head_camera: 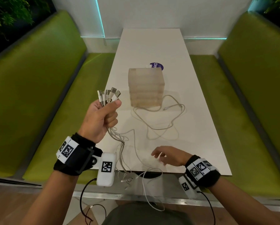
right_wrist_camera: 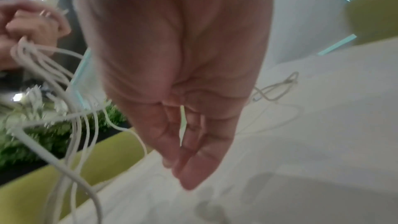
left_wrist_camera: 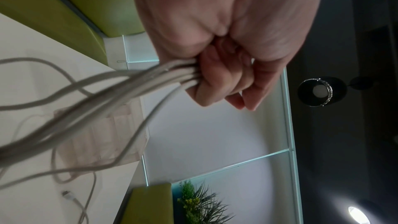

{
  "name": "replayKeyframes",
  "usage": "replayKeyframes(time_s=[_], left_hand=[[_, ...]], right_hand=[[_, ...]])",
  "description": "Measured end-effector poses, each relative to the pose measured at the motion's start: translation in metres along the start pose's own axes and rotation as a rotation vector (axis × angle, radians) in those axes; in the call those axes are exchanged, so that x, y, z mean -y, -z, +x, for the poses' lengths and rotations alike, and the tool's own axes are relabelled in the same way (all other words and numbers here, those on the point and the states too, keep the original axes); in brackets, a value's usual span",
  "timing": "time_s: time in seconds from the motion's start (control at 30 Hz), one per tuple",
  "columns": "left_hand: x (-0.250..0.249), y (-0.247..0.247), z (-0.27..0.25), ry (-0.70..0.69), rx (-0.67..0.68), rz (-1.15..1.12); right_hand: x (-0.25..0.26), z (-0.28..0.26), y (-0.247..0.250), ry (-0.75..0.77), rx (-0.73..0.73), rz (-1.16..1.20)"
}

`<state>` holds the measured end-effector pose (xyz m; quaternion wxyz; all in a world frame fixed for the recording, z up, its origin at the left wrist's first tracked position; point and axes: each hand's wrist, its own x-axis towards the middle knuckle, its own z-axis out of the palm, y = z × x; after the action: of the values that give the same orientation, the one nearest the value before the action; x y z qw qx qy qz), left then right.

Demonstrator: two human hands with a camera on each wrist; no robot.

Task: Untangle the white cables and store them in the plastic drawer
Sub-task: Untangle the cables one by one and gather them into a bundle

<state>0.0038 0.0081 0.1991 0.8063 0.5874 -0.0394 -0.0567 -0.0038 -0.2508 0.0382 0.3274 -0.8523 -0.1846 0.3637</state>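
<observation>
My left hand (head_camera: 110, 111) is raised above the table's left edge and grips a bundle of white cables (head_camera: 109, 95); several USB plugs stick up out of the fist. The left wrist view shows the cables (left_wrist_camera: 129, 88) leaving the closed fingers (left_wrist_camera: 215, 81). They hang down and trail over the table's front edge (head_camera: 127, 176). My right hand (head_camera: 162, 155) is low over the table near the front edge, and a thin white cable (right_wrist_camera: 182, 122) runs between its pinched fingers (right_wrist_camera: 170, 139). The translucent plastic drawer unit (head_camera: 146, 86) stands mid-table, its drawers shut.
One loose white cable (head_camera: 162, 125) lies looped on the white table (head_camera: 201, 143) in front of the drawer unit. A purple round sticker (head_camera: 158, 66) lies behind the unit. Green benches (head_camera: 38, 95) flank the table on both sides.
</observation>
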Motion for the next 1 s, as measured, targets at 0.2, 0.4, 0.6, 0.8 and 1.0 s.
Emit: replayKeyframes(time_s=[0.2,0.4,0.6,0.8,1.0], left_hand=[[0.008,-0.007,0.002,0.013,0.012,0.019],[0.015,-0.006,0.002,0.066,0.032,0.028],[0.026,-0.003,0.005,0.104,0.023,0.021],[0.032,0.001,0.007,0.106,-0.014,0.022],[0.035,-0.001,0.011,0.090,-0.059,0.015]], right_hand=[[0.010,0.007,-0.019,0.026,0.354,-0.248],[0.018,0.020,0.006,0.019,-0.109,0.014],[0.010,0.047,0.054,-0.100,-0.455,-0.278],[0.027,0.032,0.036,0.010,-0.036,-0.115],[0.005,0.043,0.053,-0.026,-0.534,0.022]])
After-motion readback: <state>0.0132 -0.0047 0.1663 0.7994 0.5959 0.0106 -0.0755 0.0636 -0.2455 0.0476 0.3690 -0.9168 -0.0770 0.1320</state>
